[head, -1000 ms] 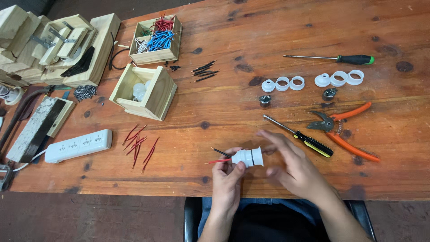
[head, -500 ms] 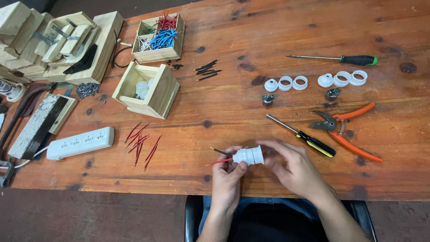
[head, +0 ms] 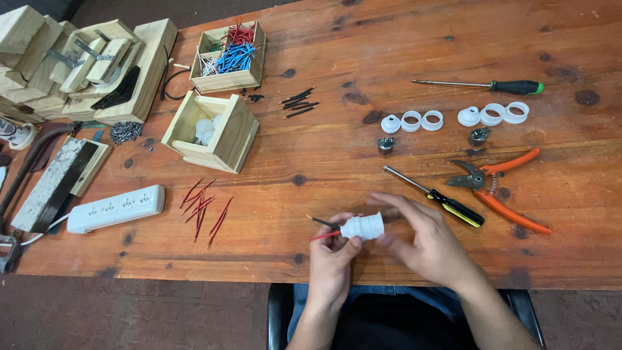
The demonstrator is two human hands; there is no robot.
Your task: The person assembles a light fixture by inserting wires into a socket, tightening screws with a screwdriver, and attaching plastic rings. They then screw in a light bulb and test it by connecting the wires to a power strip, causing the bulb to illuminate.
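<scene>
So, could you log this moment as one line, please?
left hand: holds white lamp socket | right hand: on socket | wires: red, black

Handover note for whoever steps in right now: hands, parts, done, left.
Left hand: grip on the white ribbed plastic socket body, near the table's front edge.
Right hand: fingers at the socket's right end; what they do there is hidden.
A red wire and a black wire stick out of the socket's left end, so the wires are in.
Loose on the wooden table: white plastic rings, two small metal pieces, yellow-and-black-handled screwdriver, orange-handled cutters.
Left: probably fitting rings and metal parts.
</scene>
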